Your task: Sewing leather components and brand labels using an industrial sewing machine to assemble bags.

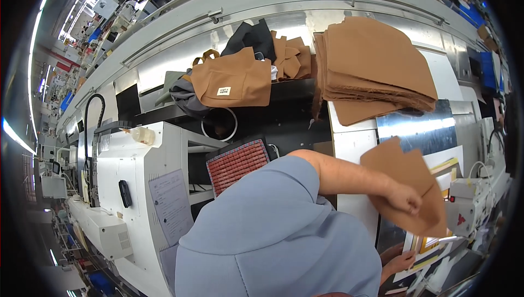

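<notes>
My left hand [405,199] is closed over a cut piece of brown fabric [392,167], which bends and stands partly raised beside the sewing machine head. Below it, my right hand [401,262] has its fingers stretched toward the edge of a white and yellow flat frame [424,249], apparently touching it. The brown fabric covers part of that frame. A thick stack of brown fabric pieces [371,62] lies beyond my left forearm, its edges frayed.
White sewing machine parts [469,201] stand at the right. A brown sewn bag [232,81] lies among dark cloth and brown scraps [292,59] at the back. A red woven seat [238,166] and a round bin [220,125] are near a white machine cabinet [136,171].
</notes>
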{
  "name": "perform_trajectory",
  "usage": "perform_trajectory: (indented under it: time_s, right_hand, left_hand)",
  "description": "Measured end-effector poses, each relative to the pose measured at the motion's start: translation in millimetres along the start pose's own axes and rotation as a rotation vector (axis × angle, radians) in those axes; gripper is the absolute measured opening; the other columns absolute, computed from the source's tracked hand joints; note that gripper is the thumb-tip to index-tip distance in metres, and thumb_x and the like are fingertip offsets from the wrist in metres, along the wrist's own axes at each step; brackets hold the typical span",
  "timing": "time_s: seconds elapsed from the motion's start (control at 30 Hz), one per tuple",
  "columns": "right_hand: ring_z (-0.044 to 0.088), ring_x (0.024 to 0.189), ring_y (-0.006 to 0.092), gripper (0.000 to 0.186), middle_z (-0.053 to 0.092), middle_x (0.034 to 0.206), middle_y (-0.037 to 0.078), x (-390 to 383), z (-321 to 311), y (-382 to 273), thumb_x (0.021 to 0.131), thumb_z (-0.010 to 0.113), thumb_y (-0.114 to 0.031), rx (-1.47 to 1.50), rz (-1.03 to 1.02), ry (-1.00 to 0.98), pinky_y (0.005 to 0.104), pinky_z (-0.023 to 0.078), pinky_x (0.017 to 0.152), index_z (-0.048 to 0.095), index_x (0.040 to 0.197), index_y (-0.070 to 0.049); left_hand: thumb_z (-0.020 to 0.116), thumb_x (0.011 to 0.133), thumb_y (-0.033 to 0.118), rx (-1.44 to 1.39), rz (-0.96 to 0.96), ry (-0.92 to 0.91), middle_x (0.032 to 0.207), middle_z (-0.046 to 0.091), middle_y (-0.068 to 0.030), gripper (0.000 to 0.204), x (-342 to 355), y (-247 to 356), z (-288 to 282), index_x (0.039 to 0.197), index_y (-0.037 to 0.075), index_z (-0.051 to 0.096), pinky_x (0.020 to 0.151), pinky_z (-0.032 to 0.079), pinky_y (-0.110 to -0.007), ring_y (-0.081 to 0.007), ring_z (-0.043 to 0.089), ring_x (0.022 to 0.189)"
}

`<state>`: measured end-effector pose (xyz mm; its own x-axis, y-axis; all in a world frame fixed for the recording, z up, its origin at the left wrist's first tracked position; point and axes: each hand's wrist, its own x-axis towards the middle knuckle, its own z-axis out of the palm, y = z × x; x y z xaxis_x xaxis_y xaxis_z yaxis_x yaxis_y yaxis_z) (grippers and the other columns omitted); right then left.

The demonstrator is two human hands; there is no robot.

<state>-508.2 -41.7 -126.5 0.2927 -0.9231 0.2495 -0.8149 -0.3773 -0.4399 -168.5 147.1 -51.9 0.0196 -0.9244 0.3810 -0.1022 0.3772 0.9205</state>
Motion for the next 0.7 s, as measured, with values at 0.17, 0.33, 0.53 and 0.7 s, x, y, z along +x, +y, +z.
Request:
perform_trajectory:
  time_s: [0.17,0.33,0.53,0.7]
  right_hand:
    - [0.065,0.105,0.0251,0.061,0.068,0.117,0.016,-38,-28,-11,0.112,0.040,-0.048,0.692,0.330,-0.403,0.0355,0.054,0.090,0.058,0.136,0.005]
    - [0.064,0.117,0.0224,0.049,0.063,0.136,0.019,-66,-55,-16,0.104,0.066,-0.019,0.641,0.181,-0.535,0.0354,0.054,0.097,0.053,0.142,0.008]
    - [0.070,0.108,0.0422,0.034,0.073,0.113,0.025,-86,-66,-72,0.100,0.069,-0.026,0.301,-0.027,-0.121,0.0430,0.054,0.092,0.068,0.121,0.001]
    - [0.073,0.095,0.0369,0.032,0.073,0.099,0.023,-111,-95,-1,0.098,0.070,-0.030,0.297,0.212,-0.115,0.0397,0.054,0.079,0.066,0.110,0.000]
  left_hand:
    - [0.063,0.093,0.058,0.711,0.011,-0.405,0.161,0.044,-0.0122,0.058,-60,-28,67,0.139,0.023,0.066,0.121,0.020,-0.063,-0.0350,0.029,0.154]
    - [0.065,0.094,0.049,0.724,0.194,-0.543,0.168,0.032,-0.0132,0.065,-75,-18,77,0.154,0.028,0.051,0.123,0.011,-0.068,-0.0392,0.022,0.157]
    - [0.066,0.096,0.039,0.950,-0.134,-0.182,0.160,0.044,-0.0115,0.067,-80,17,51,0.156,0.018,0.045,0.122,0.021,-0.058,-0.0311,0.035,0.151]
    - [0.063,0.099,0.044,1.186,-0.215,-0.025,0.165,0.038,-0.0102,0.069,-82,-9,18,0.158,0.017,0.041,0.124,0.015,-0.055,-0.0298,0.029,0.156]
